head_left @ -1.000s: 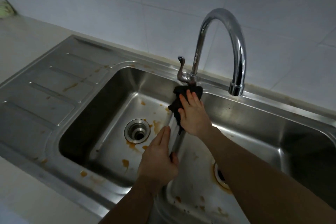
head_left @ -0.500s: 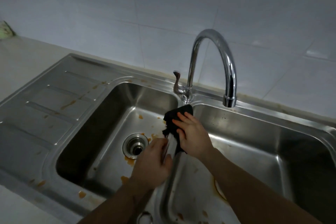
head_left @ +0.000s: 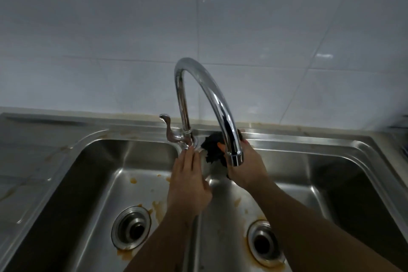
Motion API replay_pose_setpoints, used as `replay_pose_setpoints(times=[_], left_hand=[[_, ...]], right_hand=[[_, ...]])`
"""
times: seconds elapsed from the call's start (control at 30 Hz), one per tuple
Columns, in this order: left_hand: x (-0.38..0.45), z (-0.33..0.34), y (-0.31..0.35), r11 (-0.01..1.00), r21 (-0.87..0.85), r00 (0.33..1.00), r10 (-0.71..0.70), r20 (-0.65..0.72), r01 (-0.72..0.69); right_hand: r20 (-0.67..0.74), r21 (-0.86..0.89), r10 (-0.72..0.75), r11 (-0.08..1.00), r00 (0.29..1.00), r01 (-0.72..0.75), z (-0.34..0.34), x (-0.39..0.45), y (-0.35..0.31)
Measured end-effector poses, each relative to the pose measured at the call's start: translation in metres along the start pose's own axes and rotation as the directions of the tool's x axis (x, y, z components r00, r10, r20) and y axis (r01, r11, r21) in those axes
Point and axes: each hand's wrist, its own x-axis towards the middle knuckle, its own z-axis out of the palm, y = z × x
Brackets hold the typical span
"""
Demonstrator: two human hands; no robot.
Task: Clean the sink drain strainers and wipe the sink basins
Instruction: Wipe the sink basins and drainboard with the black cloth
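Note:
A steel double sink has a left basin [head_left: 99,183] and a right basin [head_left: 320,183], both spotted with orange-brown stains. The left drain strainer [head_left: 131,227] and the right drain strainer [head_left: 265,243] sit in their holes, ringed with brown residue. My left hand [head_left: 187,183] rests flat on the divider between the basins, fingertips by the tap base. My right hand [head_left: 245,168] presses a dark cloth [head_left: 212,150] against the back rim just right of the tap base. The spout hides part of that hand's fingers.
The chrome tap [head_left: 198,86] arches forward over my right hand, its lever [head_left: 167,126] on the left. A ribbed drainboard [head_left: 33,161] lies to the left. White wall tiles [head_left: 132,28] rise behind the stained back rim [head_left: 309,132].
My right hand moved the cloth from the top of the divider to the back rim right of the tap. My left hand slid up the divider toward the tap base. The view swung to face the sink head-on.

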Motion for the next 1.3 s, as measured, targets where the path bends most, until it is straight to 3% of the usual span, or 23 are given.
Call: replay_pose_setpoints(times=[0.13,0.2,0.27,0.33,0.43,0.5,0.6,0.73,0.83,0.9,0.97,1.03,1.17,1.3], left_hand=[[0.001,0.000,-0.001,0.998,-0.065,0.998,-0.025,-0.053,0.021],[0.003,0.000,0.000,0.998,-0.057,0.999,-0.006,-0.047,0.003],[0.004,-0.001,0.001,0.998,-0.059,0.999,-0.016,-0.044,0.014],[0.005,0.000,0.001,0.999,-0.050,0.999,-0.022,-0.043,0.020],[0.007,0.004,-0.001,0.998,-0.053,0.999,-0.018,-0.044,0.015],[0.006,0.007,-0.003,0.998,-0.048,0.999,-0.030,-0.044,0.027],[0.006,0.008,-0.004,0.996,-0.087,0.997,-0.042,-0.060,0.037],[0.003,0.005,-0.003,0.986,-0.163,0.998,-0.032,-0.057,0.022],[0.004,-0.001,0.005,0.965,-0.261,0.977,-0.086,-0.193,0.034],[0.012,-0.006,0.023,0.943,-0.328,0.968,-0.025,-0.248,-0.060],[0.032,-0.005,0.045,0.944,-0.224,0.952,0.188,-0.244,-0.243],[0.059,-0.002,0.068,0.942,-0.079,0.936,0.311,-0.162,-0.327],[0.100,0.011,0.088,0.935,0.101,0.940,0.340,0.023,-0.341],[0.108,0.018,0.080,0.896,0.153,0.909,0.416,0.039,-0.417]], right_hand=[[-0.081,-0.203,0.159,0.964,0.984,-0.173,-0.003,-0.015,0.040],[-0.219,-0.102,0.351,0.920,0.911,-0.379,-0.004,-0.020,0.058],[-0.341,0.046,0.478,0.868,0.809,-0.494,0.000,-0.012,0.051],[-0.353,0.099,0.464,0.882,0.812,-0.461,0.005,0.002,0.031],[-0.102,-0.067,0.155,0.984,0.983,-0.162,0.011,0.025,-0.002],[0.053,-0.149,0.004,0.989,0.999,0.004,0.018,0.035,-0.008],[0.154,-0.319,-0.041,0.944,0.987,0.089,0.020,0.043,0.004],[0.088,-0.384,0.052,0.923,0.995,-0.014,0.008,0.030,0.041],[0.017,-0.394,0.146,0.910,0.989,-0.127,-0.013,0.019,0.079],[-0.029,-0.390,0.200,0.900,0.979,-0.195,-0.026,0.015,0.103],[-0.065,-0.389,0.246,0.886,0.967,-0.252,-0.034,0.011,0.120],[-0.112,-0.385,0.292,0.868,0.950,-0.313,-0.037,0.008,0.134],[-0.204,-0.339,0.391,0.832,0.897,-0.440,-0.045,0.004,0.155],[-0.233,-0.242,0.515,0.791,0.825,-0.562,-0.026,0.014,0.126]])
